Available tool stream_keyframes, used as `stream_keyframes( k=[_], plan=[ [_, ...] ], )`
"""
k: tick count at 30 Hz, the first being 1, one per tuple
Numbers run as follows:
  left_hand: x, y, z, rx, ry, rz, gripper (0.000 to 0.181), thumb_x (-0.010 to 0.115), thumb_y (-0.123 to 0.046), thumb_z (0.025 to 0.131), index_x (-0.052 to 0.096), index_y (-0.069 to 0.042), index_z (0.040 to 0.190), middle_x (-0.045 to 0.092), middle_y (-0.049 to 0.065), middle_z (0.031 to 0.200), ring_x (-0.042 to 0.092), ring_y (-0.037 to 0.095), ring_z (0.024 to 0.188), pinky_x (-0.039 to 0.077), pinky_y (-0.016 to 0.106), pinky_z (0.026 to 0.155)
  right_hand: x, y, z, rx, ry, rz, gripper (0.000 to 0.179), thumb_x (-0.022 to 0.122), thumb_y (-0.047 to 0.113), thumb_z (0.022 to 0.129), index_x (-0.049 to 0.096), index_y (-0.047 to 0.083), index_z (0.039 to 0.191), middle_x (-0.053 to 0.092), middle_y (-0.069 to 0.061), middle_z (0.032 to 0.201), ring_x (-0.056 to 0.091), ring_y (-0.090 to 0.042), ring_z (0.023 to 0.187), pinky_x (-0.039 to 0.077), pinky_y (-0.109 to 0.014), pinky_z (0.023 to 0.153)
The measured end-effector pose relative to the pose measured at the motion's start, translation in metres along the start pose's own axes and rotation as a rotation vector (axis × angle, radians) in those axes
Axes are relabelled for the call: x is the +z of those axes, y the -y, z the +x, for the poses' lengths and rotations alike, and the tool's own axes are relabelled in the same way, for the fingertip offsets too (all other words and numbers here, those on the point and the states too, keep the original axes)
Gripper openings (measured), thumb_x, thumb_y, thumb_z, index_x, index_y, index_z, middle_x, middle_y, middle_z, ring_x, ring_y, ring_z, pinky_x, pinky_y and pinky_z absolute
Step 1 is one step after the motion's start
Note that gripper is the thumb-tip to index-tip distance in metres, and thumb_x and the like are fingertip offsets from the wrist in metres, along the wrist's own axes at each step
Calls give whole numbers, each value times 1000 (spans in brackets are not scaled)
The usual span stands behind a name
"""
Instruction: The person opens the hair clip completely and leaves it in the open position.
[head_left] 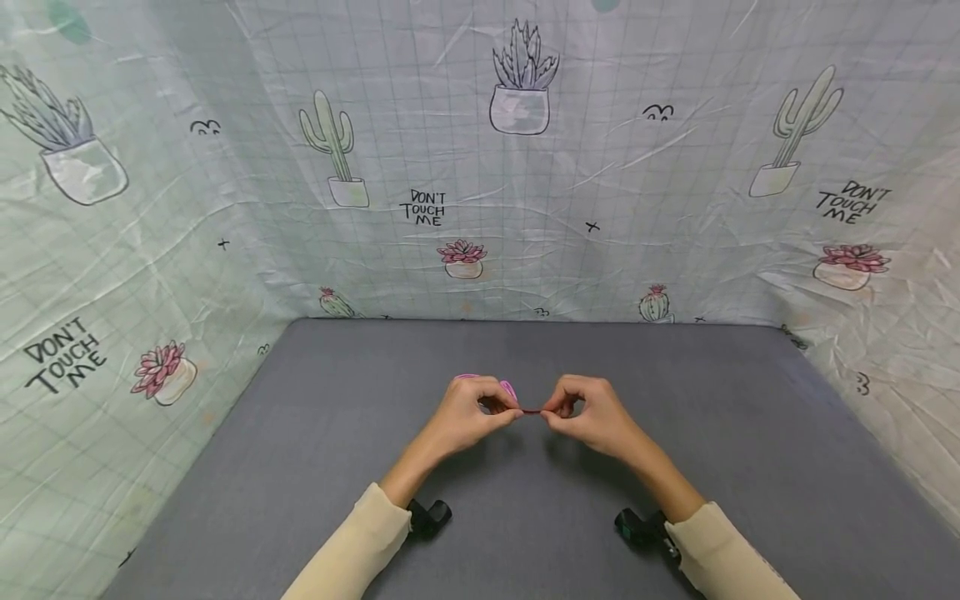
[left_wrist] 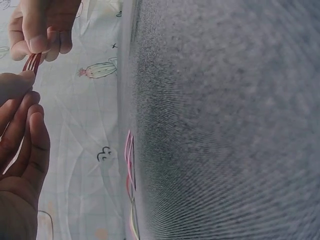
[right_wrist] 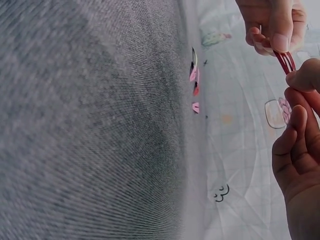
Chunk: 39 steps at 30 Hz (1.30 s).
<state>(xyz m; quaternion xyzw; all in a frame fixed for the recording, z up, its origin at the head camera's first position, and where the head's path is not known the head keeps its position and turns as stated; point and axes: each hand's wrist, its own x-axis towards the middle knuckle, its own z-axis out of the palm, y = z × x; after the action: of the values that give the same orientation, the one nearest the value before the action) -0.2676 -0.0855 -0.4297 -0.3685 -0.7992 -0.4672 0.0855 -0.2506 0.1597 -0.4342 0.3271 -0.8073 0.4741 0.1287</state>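
Between my two hands is a slim red snap hair clip [head_left: 531,411] with slots along its length, held up over the grey table [head_left: 525,517]. My left hand [head_left: 468,414] pinches one end of it between thumb and fingertips. At the other end, my right hand [head_left: 596,414] pinches it the same way. The right wrist view gives the clearest look at the red clip [right_wrist: 286,62], its middle bare between the fingertips. Both ends are covered by fingers.
Beyond my left hand, pink looped clips [head_left: 508,389] lie on the table, partly hidden by that hand. In the right wrist view several small pink and red pieces [right_wrist: 195,75] show there. A cactus-print sheet [head_left: 525,275] hangs behind the table and at both sides.
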Motion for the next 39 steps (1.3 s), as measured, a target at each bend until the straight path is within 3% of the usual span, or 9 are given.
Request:
stream_keyframes(
  k=[3,15,39],
  plan=[
    [0,-1,-1,6,3,1,6,83,-8,86,80,-13,84,75,0,80,66,1,70,59,25,66,2,-1,-1,-15,-12,2,26,81,-6,80,72,19,80,69,1,77,56,-4,66,52,-33,58],
    [3,1,-3,30,-23,-27,8,84,-7,84,80,-14,82,75,0,80,67,1,70,60,24,67,3,1,-2,-26,-25,-3,29,81,-6,79,71,21,78,67,3,75,52,-4,62,46,-23,57],
    [9,0,-7,54,-50,24,12,83,-3,81,79,-14,80,72,-3,76,63,0,67,58,23,63,7,0,-7,-56,-64,-5,32,81,-7,78,72,23,78,66,4,73,51,-4,61,45,-25,55]
  ],
)
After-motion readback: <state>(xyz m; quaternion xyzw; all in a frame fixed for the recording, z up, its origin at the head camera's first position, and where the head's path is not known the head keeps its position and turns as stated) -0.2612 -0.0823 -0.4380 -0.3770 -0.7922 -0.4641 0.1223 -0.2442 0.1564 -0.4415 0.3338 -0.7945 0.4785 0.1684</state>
